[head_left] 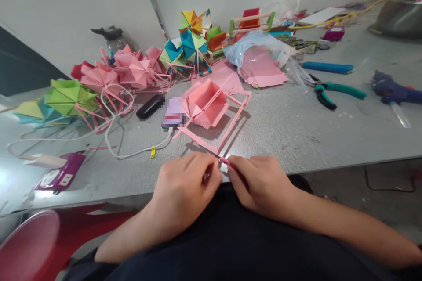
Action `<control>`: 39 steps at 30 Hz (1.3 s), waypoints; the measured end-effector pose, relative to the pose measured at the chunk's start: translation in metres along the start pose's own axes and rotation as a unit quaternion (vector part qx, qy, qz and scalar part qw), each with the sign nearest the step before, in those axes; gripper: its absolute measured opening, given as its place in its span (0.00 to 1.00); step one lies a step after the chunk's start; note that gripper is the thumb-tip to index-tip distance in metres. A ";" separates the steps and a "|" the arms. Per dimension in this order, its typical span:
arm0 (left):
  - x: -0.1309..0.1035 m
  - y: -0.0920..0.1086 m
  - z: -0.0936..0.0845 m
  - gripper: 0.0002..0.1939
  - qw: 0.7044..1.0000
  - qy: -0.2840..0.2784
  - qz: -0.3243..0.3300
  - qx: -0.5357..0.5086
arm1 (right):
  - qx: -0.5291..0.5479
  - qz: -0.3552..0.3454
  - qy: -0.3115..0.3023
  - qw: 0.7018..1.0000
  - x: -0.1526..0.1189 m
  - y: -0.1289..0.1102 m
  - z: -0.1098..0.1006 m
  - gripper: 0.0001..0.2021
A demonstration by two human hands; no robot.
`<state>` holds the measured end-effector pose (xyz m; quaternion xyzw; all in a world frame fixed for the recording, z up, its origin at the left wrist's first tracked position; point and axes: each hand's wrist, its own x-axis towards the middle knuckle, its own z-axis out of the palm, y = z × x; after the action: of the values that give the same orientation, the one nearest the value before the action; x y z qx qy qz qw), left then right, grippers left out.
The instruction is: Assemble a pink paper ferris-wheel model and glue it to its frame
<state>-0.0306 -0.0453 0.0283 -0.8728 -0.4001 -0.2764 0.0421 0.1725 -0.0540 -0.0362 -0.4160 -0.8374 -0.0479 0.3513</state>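
Near the table's front edge my left hand and my right hand are close together, fingers pinched. Between them is a small pink strip, its right end in my right fingertips. A thin dark, pointed tool reaches up and left from my left fingertips; its handle is hidden, so I cannot tell exactly what it is. Just beyond my hands a pink paper wheel lies on its side with a frame of pink sticks attached.
Folded paper wheels line the back left. A phone with a white cable, a black case and a purple power strip lie left. Pliers, a blue cutter and a glue gun lie right. A red stool stands lower left.
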 end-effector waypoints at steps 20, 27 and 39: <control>-0.004 -0.038 0.007 0.15 0.981 -0.064 -0.182 -0.002 | 0.070 0.064 0.093 0.991 -0.015 0.020 -0.014 0.06; -0.002 -0.020 0.016 0.12 0.968 -0.203 -0.147 -0.017 | 0.063 0.061 0.087 0.992 -0.015 0.020 -0.014 0.05; 0.014 -0.017 0.031 0.08 0.962 -0.192 -0.175 -0.087 | -0.027 -0.002 0.052 0.998 -0.018 0.019 -0.024 0.08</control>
<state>-0.0221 -0.0152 0.0067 -0.8260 -0.5215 -0.1408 -0.1608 0.2068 -0.0624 -0.0333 -0.4206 -0.8175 -0.0931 0.3824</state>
